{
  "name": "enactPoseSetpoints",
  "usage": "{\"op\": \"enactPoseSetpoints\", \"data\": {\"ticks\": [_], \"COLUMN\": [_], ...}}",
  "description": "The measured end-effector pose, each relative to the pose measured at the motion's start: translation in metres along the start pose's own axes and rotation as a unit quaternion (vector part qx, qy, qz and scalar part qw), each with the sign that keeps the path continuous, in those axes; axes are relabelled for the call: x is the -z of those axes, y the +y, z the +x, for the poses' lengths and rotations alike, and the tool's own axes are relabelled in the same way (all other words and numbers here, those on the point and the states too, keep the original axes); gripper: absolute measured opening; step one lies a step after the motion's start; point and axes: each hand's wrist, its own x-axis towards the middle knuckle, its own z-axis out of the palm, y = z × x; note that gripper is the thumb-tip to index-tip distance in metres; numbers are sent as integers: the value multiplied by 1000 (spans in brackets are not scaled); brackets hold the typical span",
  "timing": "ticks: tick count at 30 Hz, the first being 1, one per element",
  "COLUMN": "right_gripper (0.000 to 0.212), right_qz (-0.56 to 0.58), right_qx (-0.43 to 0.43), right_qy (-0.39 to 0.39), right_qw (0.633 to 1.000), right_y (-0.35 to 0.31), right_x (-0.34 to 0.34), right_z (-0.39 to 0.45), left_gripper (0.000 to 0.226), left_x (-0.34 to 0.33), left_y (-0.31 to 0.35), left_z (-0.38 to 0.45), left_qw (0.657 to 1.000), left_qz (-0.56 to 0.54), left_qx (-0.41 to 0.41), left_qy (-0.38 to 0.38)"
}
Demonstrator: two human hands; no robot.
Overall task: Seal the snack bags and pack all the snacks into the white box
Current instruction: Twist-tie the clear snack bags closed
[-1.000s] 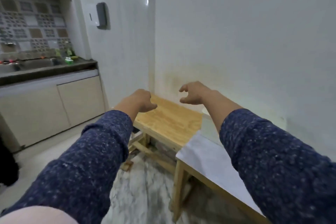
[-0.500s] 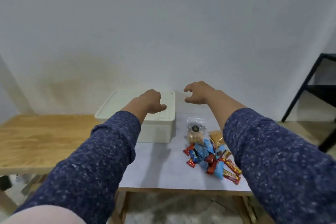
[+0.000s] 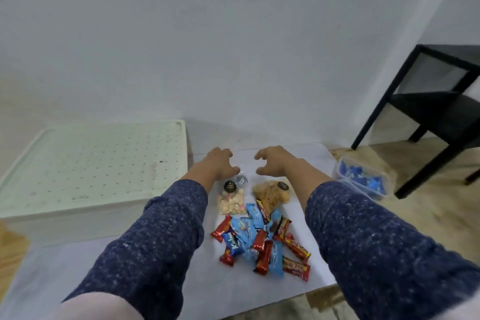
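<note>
We hold both hands over the worktop's far edge, fingers loosely curled and holding nothing. The left hand (image 3: 219, 163) hovers just beyond the pale snack bag (image 3: 232, 200); the right hand (image 3: 276, 163) is just beyond the brown bag (image 3: 270, 196). Both bags lie lengthwise toward us. The white box (image 3: 91, 166) sits lidded at left.

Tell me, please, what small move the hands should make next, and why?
Probably lower the left hand onto the clear bag of pale snacks just below it and grip its top to seal it. Both hands hover with loosely curled fingers and hold nothing, the right hand above the bag of brown snacks, and the white box has its lid on.
</note>
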Motion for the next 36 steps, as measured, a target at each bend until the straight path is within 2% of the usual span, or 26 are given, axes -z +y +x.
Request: {"op": "enactPoseSetpoints", "data": {"ticks": [6, 13, 16, 20, 25, 28, 32, 36], "right_gripper": [58, 62, 57, 33, 15, 1, 6, 7], "right_qz": [59, 128, 166, 187, 312, 385, 464, 538], "right_qx": [8, 7, 24, 61, 63, 65, 82, 107], "right_qy": [-40, -64, -80, -88, -102, -109, -91, -39], "right_qw": [997, 990, 983, 977, 943, 914, 877, 835], "right_y": [14, 38, 44, 52, 67, 76, 82, 81], "right_x": [-38, -70, -76, -80, -66, -46, -13, 25], "right_z": [71, 112, 125, 135, 132, 126, 115, 97], "left_gripper": [75, 77, 67, 43, 10, 6, 2, 4], "left_x": [-43, -81, -90, -96, -90, -77, -56, -24], "left_y": [-26, -30, -29, -25, -10, 4, 17, 31], "left_z": [67, 97, 98, 91, 78, 68, 58, 54], "left_qw": [993, 953, 937, 908, 861, 842, 801, 767], "left_qz": [-81, -258, -289, -340, -416, -446, -515, -568], "left_qx": [86, 159, 192, 222, 224, 200, 170, 118], "left_qy": [-9, 9, 45, 107, 188, 227, 255, 273]}}
